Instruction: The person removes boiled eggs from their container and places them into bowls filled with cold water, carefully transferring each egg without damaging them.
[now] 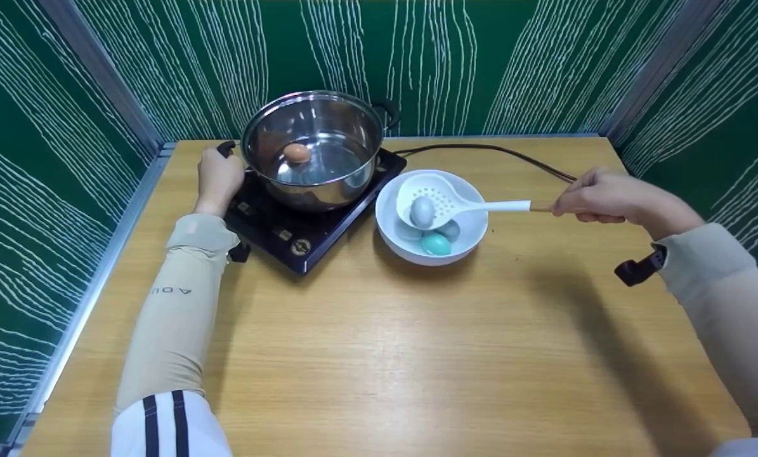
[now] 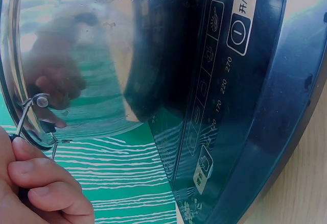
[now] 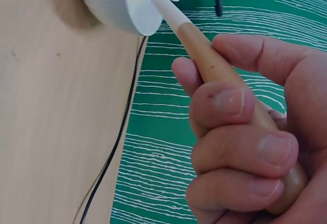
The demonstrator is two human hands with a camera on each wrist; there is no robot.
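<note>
My left hand (image 1: 221,179) grips the black side handle (image 1: 226,148) of a steel pot (image 1: 328,190); its fingers (image 2: 56,191) curl round that handle in the left wrist view. Inside the pot lies a brown egg (image 1: 297,153). With my right hand (image 1: 601,195) I hold a white slotted spoon (image 1: 509,206) by its wooden handle (image 3: 219,71), fingers wrapped round it. A pale blue-grey egg (image 1: 422,212) rests in the spoon's head, over a white bowl (image 1: 391,238). Within the bowl are a turquoise egg (image 1: 436,244) and a greyish egg (image 1: 450,230), partly hidden by the spoon.
The pot stands on a black induction cooker (image 1: 277,238) at the table's back left. Its dark cord (image 1: 499,147) runs along the back to the right. Green walls (image 1: 543,70) with white streaks enclose the wooden table (image 1: 385,355) at the back and sides.
</note>
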